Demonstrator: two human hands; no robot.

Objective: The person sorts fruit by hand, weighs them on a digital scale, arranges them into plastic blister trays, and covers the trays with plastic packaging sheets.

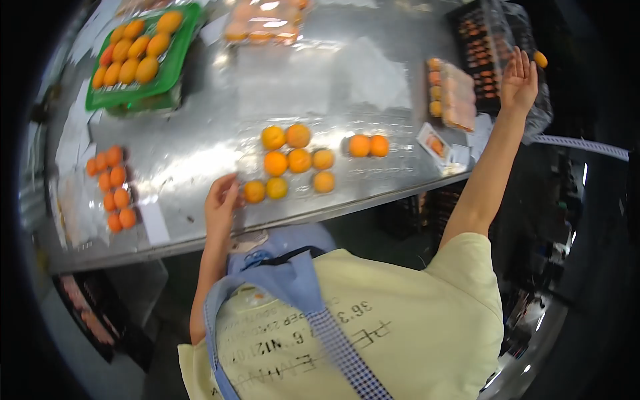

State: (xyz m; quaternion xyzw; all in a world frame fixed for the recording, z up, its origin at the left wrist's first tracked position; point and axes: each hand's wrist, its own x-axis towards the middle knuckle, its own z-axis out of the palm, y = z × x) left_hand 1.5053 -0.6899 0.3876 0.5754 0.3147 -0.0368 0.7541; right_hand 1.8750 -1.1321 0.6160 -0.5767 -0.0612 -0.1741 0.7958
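Observation:
My left hand is at the table's near edge, its fingers curled by the left side of a clear plastic tray. Whether they pinch the tray is hard to make out. Several orange fruits lie in that tray. Beside it, another clear tray has two orange fruits. At the far right, my right hand is raised palm up with fingers stretched out, near a plastic-lined dark crate. A single orange fruit is just beyond its fingers; no contact is visible.
The metal table bears a green tray of orange fruits at the far left and several smaller fruits at the left. Wrapped packs stand at the back and right. Small printed cards lie near the right edge.

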